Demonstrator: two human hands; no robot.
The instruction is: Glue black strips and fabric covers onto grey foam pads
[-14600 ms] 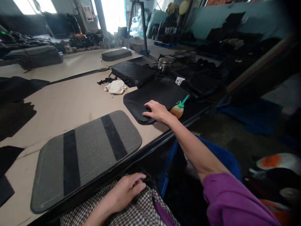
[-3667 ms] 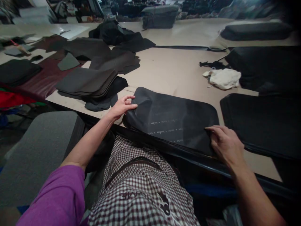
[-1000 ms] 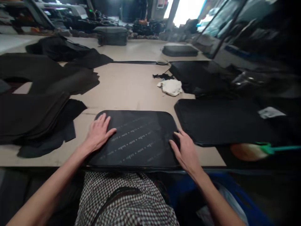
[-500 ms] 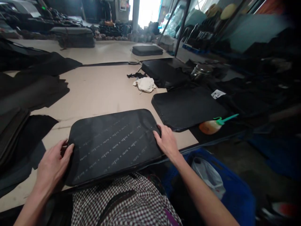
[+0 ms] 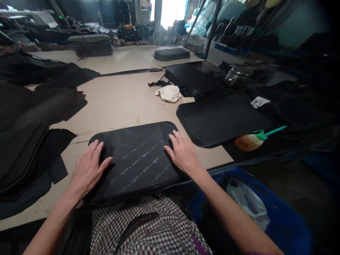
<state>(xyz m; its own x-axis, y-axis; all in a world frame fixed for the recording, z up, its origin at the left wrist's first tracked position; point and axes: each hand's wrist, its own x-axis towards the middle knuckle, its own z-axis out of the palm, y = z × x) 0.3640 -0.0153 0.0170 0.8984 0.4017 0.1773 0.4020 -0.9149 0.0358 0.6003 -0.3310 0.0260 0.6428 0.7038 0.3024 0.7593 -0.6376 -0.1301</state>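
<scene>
A black rounded panel (image 5: 138, 159) with rows of pale printed lettering lies at the near edge of the table, other black layers showing beneath it. Flat over its left side rests my left hand (image 5: 89, 168), fingers stretched and thumb spread. My right hand (image 5: 183, 152) lies on the panel's right edge, its fingers extended and apart. Neither hand grips anything. To the right is a stack of black panels (image 5: 223, 118).
Dark fabric pieces (image 5: 21, 152) cover the table's left side. A white cloth (image 5: 169, 94), a bottle with a green spout (image 5: 249, 141) and a metal pot (image 5: 238, 76) are further right. Below the edge stands a blue crate (image 5: 289, 219) holding a plastic bag.
My left hand has moved from gripping the panel's left edge to lying flat on top. My right hand has opened and shifted slightly onto the panel. The camera view has turned a little left.
</scene>
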